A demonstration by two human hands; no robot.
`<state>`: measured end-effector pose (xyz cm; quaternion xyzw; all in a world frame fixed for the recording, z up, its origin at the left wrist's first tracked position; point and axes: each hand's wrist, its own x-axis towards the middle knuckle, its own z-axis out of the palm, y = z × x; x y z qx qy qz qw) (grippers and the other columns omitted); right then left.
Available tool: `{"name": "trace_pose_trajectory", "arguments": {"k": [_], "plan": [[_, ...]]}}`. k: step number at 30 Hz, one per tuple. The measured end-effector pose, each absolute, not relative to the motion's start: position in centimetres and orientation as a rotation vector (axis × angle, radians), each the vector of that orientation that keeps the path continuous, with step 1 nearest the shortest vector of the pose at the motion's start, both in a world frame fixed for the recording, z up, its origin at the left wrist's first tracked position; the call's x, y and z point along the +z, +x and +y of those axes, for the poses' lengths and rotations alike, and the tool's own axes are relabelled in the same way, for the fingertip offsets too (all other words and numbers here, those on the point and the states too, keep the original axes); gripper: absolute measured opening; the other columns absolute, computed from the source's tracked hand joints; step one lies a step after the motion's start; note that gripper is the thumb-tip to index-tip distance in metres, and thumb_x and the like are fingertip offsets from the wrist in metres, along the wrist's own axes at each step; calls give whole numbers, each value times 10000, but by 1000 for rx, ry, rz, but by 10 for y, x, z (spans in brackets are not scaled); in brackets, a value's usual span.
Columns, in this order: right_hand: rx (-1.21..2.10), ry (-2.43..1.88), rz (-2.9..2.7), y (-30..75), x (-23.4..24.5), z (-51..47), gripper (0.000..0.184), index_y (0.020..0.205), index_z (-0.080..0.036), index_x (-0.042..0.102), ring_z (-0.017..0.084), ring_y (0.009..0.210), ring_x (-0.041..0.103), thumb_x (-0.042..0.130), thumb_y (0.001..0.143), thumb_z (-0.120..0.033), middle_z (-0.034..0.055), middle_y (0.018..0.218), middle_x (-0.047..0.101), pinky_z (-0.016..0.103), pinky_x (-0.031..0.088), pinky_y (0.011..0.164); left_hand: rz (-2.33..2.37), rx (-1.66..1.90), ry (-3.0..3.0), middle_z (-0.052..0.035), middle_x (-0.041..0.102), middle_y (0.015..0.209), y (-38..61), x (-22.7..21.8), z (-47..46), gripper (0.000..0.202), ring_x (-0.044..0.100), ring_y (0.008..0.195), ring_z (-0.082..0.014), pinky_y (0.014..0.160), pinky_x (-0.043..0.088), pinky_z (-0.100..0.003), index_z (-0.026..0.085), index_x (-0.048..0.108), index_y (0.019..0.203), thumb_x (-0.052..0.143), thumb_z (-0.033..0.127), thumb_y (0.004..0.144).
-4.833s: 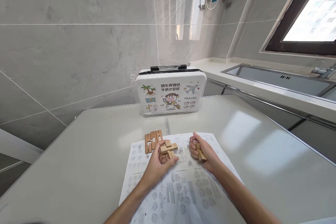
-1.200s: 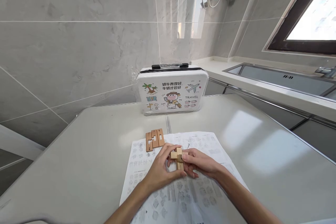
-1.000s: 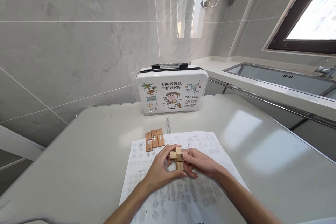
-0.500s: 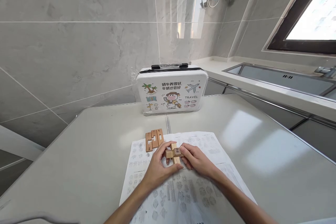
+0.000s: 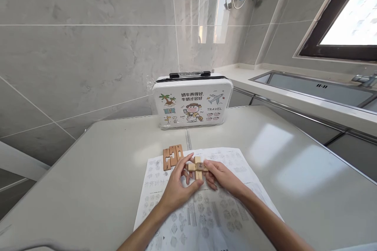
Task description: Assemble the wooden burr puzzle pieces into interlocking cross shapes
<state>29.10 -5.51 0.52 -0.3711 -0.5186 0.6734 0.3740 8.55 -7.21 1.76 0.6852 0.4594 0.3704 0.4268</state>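
A cross-shaped wooden burr puzzle [image 5: 198, 167] of pale interlocking blocks sits between my hands above the printed sheet; a dark numeral marks its centre block. My right hand [image 5: 220, 174] pinches its right arm between thumb and fingers. Curled around the left side is my left hand [image 5: 178, 182], its thumb at the lower block and other fingers by the left arm. The left index finger is raised near the upper block. Flat wooden pieces [image 5: 173, 157] with cut-outs and numerals lie side by side just beyond my left hand.
Beneath my hands, a printed paper sheet [image 5: 159, 204] with puzzle drawings covers part of the white table [image 5: 103, 188]. A white cartoon-printed case [image 5: 193, 104] stands at the back near the tiled wall. A counter with a sink [image 5: 312, 86] runs along the right.
The puzzle has shifted slightly right and away from me and turned a little. My left index finger has lifted off the upper block. My right hand keeps its pinch.
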Motion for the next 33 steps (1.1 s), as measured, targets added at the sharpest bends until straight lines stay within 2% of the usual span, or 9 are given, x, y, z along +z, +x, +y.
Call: {"name": "trace_pose_trajectory", "arguments": {"k": [2,4,6,10,14,19,28,33], "plan": [[1770,-968,-1143,292,4,-52,600,778,-191,560,94,447,412,583,917,-775,-73,550,442,252,325,476,1164,952,1630,-88,597,1298,86,14,-71,745,598,800,-146,814,543,-351,326,381,1559,735,456,917],[1807,-945,-955,294,3,-49,569,818,-184,583,83,448,389,648,898,-744,-74,574,449,234,303,451,1167,970,1600,-99,569,1349,88,13,-70,672,625,869,-156,794,541,-332,326,381,1537,689,461,954],[1811,-896,-797,297,2,-46,505,874,-179,610,70,456,365,728,886,-670,-70,615,471,215,279,431,1170,967,1614,-99,547,1387,89,12,-70,534,637,935,-164,793,536,-321,322,454,1463,649,455,984],[1757,-823,-541,303,-2,-39,399,929,-180,630,61,467,354,847,844,-505,-66,654,479,188,277,394,1169,918,1688,-85,561,1349,90,13,-70,322,641,929,-163,771,529,-306,288,587,1287,621,436,1003],[1684,-798,-394,308,-9,-34,345,880,-211,588,70,461,354,827,869,-459,-67,635,460,178,318,379,1155,882,1733,-87,575,1302,90,14,-71,279,638,904,-166,744,533,-294,272,634,1230,608,438,1007],[1610,-775,-312,313,-20,-31,353,846,-216,561,57,451,309,833,869,-440,-81,619,409,164,322,362,1160,882,1745,-88,571,1298,91,15,-71,264,628,910,-168,778,529,-302,266,637,1215,578,435,1022],[1533,-787,-417,322,-29,-27,383,880,-252,565,91,455,304,799,868,-555,-85,602,322,213,362,353,1160,879,1746,-91,571,1303,89,14,-70,254,625,911,-174,784,526,-313,263,660,1179,573,444,1025],[1527,-721,-339,327,-30,-26,365,897,-239,568,66,449,313,829,860,-492,-88,633,352,190,382,357,1167,858,1731,-84,568,1301,89,16,-71,249,618,916,-169,790,521,-304,265,661,1177,568,444,1030]]}}
